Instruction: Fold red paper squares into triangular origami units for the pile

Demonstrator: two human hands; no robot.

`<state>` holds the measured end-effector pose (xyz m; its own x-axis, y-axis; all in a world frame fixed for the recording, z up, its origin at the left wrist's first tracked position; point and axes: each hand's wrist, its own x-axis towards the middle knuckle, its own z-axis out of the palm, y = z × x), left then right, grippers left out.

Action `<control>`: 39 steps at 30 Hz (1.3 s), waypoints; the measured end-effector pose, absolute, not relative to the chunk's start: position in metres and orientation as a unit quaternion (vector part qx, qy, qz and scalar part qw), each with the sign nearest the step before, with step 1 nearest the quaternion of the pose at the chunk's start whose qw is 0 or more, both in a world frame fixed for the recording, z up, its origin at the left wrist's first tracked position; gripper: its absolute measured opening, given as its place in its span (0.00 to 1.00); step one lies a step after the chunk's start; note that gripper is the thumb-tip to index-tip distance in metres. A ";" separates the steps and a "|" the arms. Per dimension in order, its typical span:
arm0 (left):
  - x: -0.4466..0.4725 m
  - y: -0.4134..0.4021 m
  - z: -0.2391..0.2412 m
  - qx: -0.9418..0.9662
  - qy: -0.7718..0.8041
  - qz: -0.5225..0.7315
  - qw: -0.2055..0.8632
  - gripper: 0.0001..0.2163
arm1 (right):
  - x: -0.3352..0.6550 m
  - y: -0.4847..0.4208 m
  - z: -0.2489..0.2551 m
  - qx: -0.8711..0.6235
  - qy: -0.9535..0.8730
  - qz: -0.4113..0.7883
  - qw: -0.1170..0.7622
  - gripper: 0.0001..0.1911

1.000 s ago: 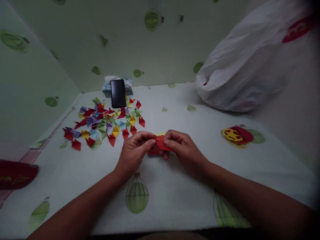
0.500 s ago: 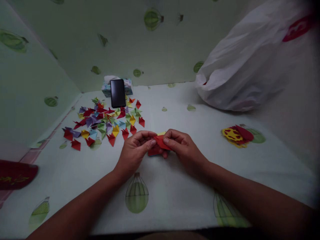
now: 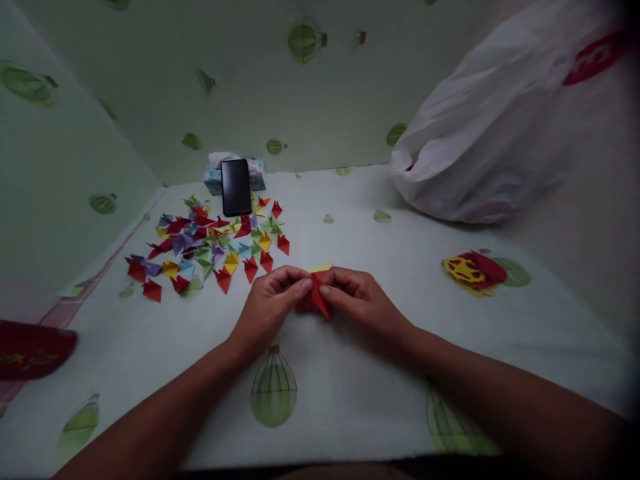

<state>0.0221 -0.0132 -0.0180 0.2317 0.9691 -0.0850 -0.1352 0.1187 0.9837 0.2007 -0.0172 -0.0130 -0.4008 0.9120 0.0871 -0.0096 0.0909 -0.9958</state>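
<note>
A folded piece of red origami paper (image 3: 320, 299) is pinched between both hands above the middle of the table, with one pointed end hanging down toward me. My left hand (image 3: 273, 297) is closed on its left edge, thumb in front. From the other side, my right hand (image 3: 357, 293) pinches it between thumb and fingers. Beneath the hands lies a stack of paper squares (image 3: 304, 307); a yellow edge and a darker red part show, the rest is hidden. To the left spreads a pile of small folded paper pieces (image 3: 215, 237) in many colours.
A black phone (image 3: 235, 188) leans on a tissue box (image 3: 213, 180) at the back left. On the right stand a white plastic bag (image 3: 465, 147) and yellow and red paper cut-outs (image 3: 470, 270). A dark red object (image 3: 35, 350) sits at the left edge.
The red paper has been turned, so its point now hangs downward between the hands. My right hand has shifted slightly left and down, nearer my left hand.
</note>
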 end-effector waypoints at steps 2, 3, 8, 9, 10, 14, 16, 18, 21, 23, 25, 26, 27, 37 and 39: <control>0.022 -0.014 -0.018 0.481 0.432 0.440 0.624 0.07 | 0.200 -0.018 -0.011 -0.361 -0.635 0.554 0.400 0.12; 0.023 -0.014 -0.019 0.475 0.431 0.436 0.631 0.08 | 0.200 -0.018 -0.011 -0.359 -0.641 0.548 0.399 0.12; 0.025 -0.014 -0.019 0.436 0.408 0.432 0.675 0.09 | 0.201 -0.018 -0.012 -0.369 -0.640 0.545 0.398 0.12; 0.025 -0.014 -0.019 0.430 0.408 0.434 0.678 0.09 | 0.201 -0.018 -0.012 -0.367 -0.637 0.547 0.400 0.12; 0.025 -0.014 -0.018 0.426 0.411 0.435 0.678 0.09 | 0.201 -0.018 -0.013 -0.363 -0.636 0.549 0.402 0.12; 0.026 -0.014 -0.016 0.428 0.431 0.436 0.664 0.09 | 0.201 -0.018 -0.013 -0.352 -0.638 0.553 0.405 0.12; 0.026 -0.015 -0.016 0.438 0.439 0.433 0.655 0.09 | 0.200 -0.018 -0.011 -0.350 -0.638 0.555 0.403 0.13; 0.025 -0.015 -0.016 0.443 0.444 0.430 0.649 0.09 | 0.200 -0.018 -0.010 -0.351 -0.634 0.560 0.401 0.13; 0.024 -0.015 -0.017 0.451 0.448 0.427 0.643 0.09 | 0.199 -0.019 -0.008 -0.364 -0.633 0.557 0.394 0.13; 0.024 -0.015 -0.017 0.458 0.451 0.425 0.637 0.09 | 0.199 -0.019 -0.009 -0.371 -0.637 0.551 0.392 0.13; 0.025 -0.016 -0.016 0.464 0.454 0.424 0.632 0.08 | 0.199 -0.019 -0.010 -0.372 -0.639 0.547 0.392 0.14; 0.025 -0.016 -0.015 0.465 0.456 0.425 0.629 0.08 | 0.199 -0.019 -0.010 -0.372 -0.640 0.546 0.392 0.13; 0.026 -0.016 -0.014 0.468 0.457 0.425 0.626 0.08 | 0.199 -0.019 -0.011 -0.372 -0.641 0.545 0.391 0.13; 0.029 -0.019 -0.008 0.489 0.480 0.427 0.589 0.10 | 0.198 -0.021 -0.012 -0.373 -0.653 0.538 0.382 0.15; 0.029 -0.020 -0.007 0.493 0.482 0.431 0.582 0.10 | 0.198 -0.020 -0.013 -0.368 -0.651 0.534 0.395 0.14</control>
